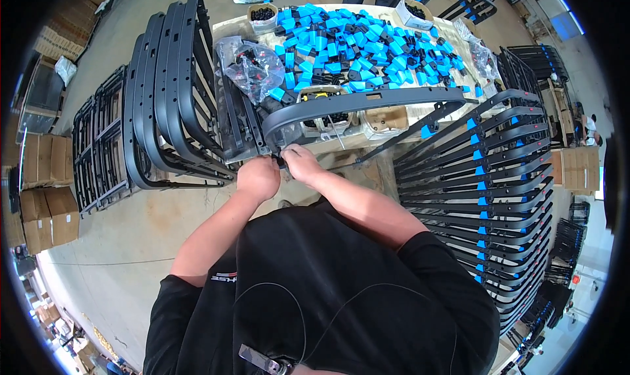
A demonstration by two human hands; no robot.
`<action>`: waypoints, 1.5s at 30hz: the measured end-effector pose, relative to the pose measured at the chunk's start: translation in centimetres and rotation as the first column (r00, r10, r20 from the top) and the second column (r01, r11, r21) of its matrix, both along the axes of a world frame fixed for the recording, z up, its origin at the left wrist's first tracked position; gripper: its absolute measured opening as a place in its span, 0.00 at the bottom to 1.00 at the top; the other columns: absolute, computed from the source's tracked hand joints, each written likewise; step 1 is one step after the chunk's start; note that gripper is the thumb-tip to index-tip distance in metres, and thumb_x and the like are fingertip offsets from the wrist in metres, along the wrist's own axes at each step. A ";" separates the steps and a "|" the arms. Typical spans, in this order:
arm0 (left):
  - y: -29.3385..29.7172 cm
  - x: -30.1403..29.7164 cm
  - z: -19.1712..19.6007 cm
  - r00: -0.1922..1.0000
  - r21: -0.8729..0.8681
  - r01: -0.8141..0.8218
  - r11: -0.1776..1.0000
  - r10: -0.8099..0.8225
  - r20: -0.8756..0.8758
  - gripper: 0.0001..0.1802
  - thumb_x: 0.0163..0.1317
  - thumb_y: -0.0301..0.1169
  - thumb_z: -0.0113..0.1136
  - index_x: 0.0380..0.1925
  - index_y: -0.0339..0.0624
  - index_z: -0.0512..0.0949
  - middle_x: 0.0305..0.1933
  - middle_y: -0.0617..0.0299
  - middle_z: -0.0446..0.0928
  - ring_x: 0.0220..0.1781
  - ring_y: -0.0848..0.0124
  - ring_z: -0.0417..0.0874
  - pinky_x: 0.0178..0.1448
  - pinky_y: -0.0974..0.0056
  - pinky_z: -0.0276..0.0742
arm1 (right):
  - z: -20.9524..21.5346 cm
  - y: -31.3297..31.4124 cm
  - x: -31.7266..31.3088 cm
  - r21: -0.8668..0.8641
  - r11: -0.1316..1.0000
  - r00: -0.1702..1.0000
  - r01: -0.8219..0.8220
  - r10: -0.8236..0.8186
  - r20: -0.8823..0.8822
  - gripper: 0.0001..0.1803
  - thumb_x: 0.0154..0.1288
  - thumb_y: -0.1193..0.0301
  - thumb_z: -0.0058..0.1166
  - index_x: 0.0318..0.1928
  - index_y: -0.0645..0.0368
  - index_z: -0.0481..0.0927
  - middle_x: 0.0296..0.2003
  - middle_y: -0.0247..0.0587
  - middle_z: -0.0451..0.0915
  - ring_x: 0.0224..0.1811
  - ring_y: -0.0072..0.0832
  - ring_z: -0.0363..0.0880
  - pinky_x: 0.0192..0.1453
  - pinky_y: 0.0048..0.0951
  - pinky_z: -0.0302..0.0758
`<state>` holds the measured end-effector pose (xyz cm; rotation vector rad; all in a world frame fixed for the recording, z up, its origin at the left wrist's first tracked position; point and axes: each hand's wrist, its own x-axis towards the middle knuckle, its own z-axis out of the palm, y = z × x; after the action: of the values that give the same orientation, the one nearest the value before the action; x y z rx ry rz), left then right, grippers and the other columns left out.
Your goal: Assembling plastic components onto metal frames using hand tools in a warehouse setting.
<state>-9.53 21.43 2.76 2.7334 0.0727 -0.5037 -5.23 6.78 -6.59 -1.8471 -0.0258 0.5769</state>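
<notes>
Black fabric of the person's shirt [328, 289] fills the lower middle of the view, and both bare forearms rise from it toward the edge of the work table [341, 145]. At that edge the two hands meet. Left hand [258, 176] is curled into a loose fist, its fingers closed around something small and dark at the near end of a curved black plastic frame [367, 102]; what exactly it pinches is too small to tell. Right hand [303, 161] sits just beside it, touching or nearly touching, with fingertips pressed together on the same end of the frame, where a small black fitting shows between the two hands. From that grip the frame sweeps up and to the right as a long arc lying across the near part of the table, above open cardboard boxes [384, 120] holding small parts. Farther back on the table lies a wide heap of blue and black plastic clips [354, 43], with a clear plastic bag [252, 66] of dark pieces at its left end and two small tubs of black parts [264, 15] near the far corners. To the left of the table a row of bare black frames [167, 92] stands on edge on the concrete floor. To the right, a fanned stack of frames already fitted with blue clips [492, 178] leans in rows. Brown cartons [46, 198] line the far left side.
</notes>
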 end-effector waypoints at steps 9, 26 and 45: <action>0.1 -0.3 -0.1 1.000 0.026 0.008 1.000 -0.008 0.014 0.21 0.72 0.38 0.44 0.35 0.38 0.84 0.44 0.44 0.84 0.49 0.47 0.85 0.55 0.46 0.80 | 2.4 0.7 -0.8 -0.096 0.995 0.998 0.026 -0.021 0.055 0.26 0.76 0.55 0.42 0.50 0.67 0.82 0.51 0.66 0.81 0.58 0.57 0.77 0.62 0.48 0.71; 0.2 -0.2 0.0 0.999 -0.010 -0.029 1.000 0.029 -0.026 0.21 0.71 0.41 0.46 0.38 0.40 0.86 0.45 0.44 0.85 0.49 0.47 0.86 0.55 0.47 0.81 | 4.6 -4.9 10.7 -0.843 0.518 0.792 0.147 0.448 0.414 0.18 0.69 0.63 0.48 0.53 0.54 0.84 0.54 0.49 0.85 0.59 0.46 0.81 0.64 0.47 0.75; 1.1 -5.4 -1.2 0.966 -0.923 -0.257 0.287 0.083 -0.244 0.27 0.72 0.35 0.63 0.65 0.33 0.72 0.45 0.61 0.81 0.48 0.75 0.80 0.52 0.65 0.78 | 8.7 -9.2 -5.2 0.213 0.943 0.957 -0.256 0.278 -0.081 0.15 0.65 0.77 0.57 0.45 0.55 0.64 0.25 0.34 0.72 0.22 0.20 0.70 0.23 0.27 0.67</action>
<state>-14.88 22.48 1.58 1.4341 0.0709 -0.4626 -10.39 -2.40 2.08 -1.6231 -0.2569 0.8343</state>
